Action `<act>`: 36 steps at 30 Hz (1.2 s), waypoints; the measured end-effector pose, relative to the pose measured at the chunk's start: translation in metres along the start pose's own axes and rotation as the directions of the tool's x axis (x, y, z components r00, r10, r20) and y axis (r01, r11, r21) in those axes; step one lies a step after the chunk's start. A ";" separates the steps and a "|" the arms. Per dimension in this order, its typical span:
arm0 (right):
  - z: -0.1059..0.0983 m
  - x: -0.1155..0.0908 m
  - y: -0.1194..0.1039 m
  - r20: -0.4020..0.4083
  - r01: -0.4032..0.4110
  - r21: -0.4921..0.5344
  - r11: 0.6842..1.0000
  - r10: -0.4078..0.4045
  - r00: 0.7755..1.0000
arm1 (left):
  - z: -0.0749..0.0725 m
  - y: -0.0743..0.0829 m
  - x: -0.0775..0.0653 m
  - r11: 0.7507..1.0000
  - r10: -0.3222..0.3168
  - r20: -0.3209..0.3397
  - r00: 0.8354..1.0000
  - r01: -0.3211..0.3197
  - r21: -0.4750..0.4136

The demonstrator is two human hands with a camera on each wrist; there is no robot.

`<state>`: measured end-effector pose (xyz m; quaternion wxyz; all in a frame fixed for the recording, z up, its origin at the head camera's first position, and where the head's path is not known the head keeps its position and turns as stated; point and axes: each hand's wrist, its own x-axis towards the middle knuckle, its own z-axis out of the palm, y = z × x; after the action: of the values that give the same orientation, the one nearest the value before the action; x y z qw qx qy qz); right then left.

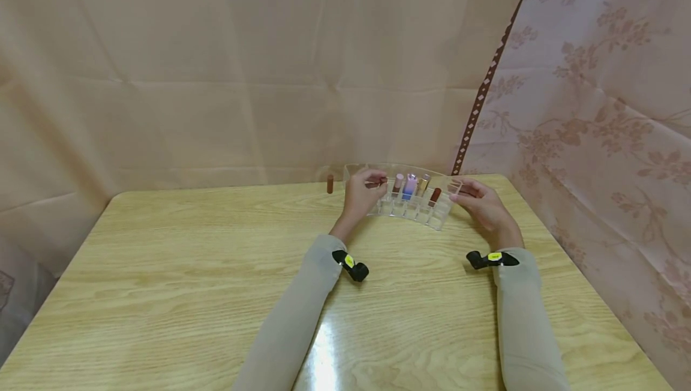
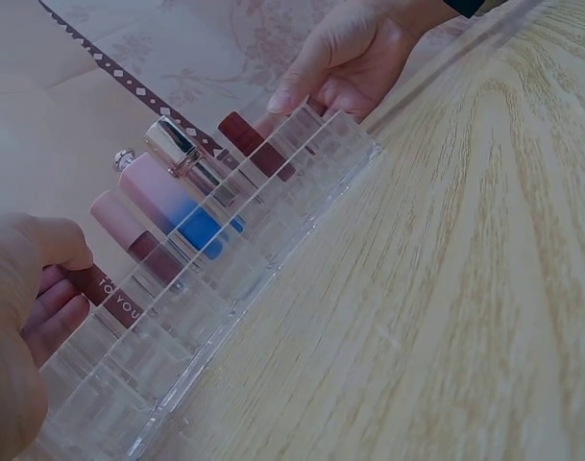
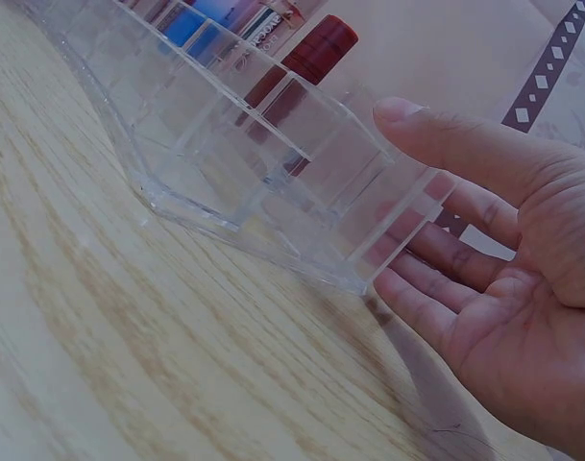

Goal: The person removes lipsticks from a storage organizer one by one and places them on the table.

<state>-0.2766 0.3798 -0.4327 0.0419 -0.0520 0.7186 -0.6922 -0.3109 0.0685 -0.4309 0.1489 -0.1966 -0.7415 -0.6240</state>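
Observation:
A clear lipstick organizer [image 1: 415,210] with stepped compartments stands near the table's far edge. My left hand [image 1: 360,196] is at its left end, pinching a dark red lipstick tube [image 2: 119,305] lettered "TO YOU" whose lower part sits in a slot. At the other end, my right hand [image 3: 503,259] holds the organizer's end wall between thumb and fingers. In slots between the hands stand a pink-capped tube [image 2: 138,235], a pink-and-blue lipstick [image 2: 172,204], a gold-capped tube [image 2: 188,158] and a dark red tube [image 3: 319,50]. The left fingertips partly cover the lettered tube.
A brown lipstick tube [image 1: 330,184] stands left of the organizer at the far edge of the wooden table [image 1: 216,271]. Beige cloth [image 1: 227,79] hangs behind the table, and a flowered curtain [image 1: 604,127] runs along the right side.

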 end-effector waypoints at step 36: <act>0.002 0.001 0.000 0.010 0.021 0.011 1.000 -0.021 1.000 | -0.021 0.016 0.008 0.994 0.025 -0.042 0.999 -0.030 -0.107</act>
<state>-0.2776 0.3780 -0.4332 0.0385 -0.0629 0.7139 -0.6964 -0.3104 0.0514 -0.4095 0.1618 -0.2017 -0.7007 -0.6649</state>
